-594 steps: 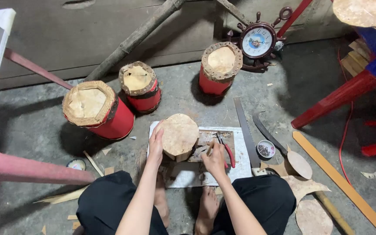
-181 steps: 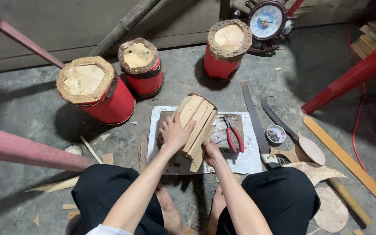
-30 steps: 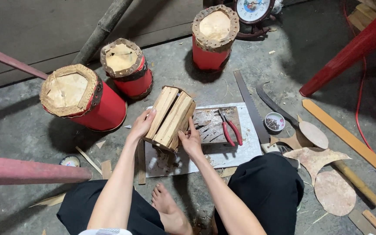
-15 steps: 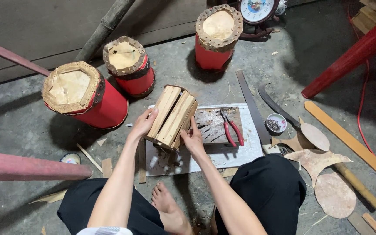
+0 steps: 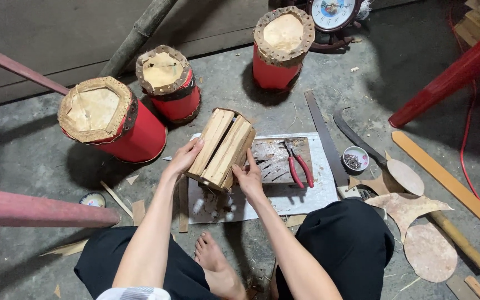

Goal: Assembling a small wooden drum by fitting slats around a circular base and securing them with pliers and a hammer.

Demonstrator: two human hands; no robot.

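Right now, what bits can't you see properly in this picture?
Head view:
- Underside of the wooden drum body: turned away; left hand and right hand cover its sides.
- Clock: top cut off by the picture's edge.
- Small dish: contents too small to tell.
- Board: partly hidden behind the drum body.

Around us on the concrete floor: drums, tools and scraps.

We see three red drums [image 5: 112, 125] [image 5: 169, 83] [image 5: 282, 41] at the far side, with a clock [image 5: 333, 12] beyond the right one. To the right lie red-handled pliers [image 5: 297, 165] on a grey mat [image 5: 318, 191], then a saw [image 5: 324, 138], a curved knife [image 5: 356, 136], a small dish [image 5: 355, 159] and a long wooden slat [image 5: 451, 183]. Hide cut-outs [image 5: 429, 250] lie nearer.
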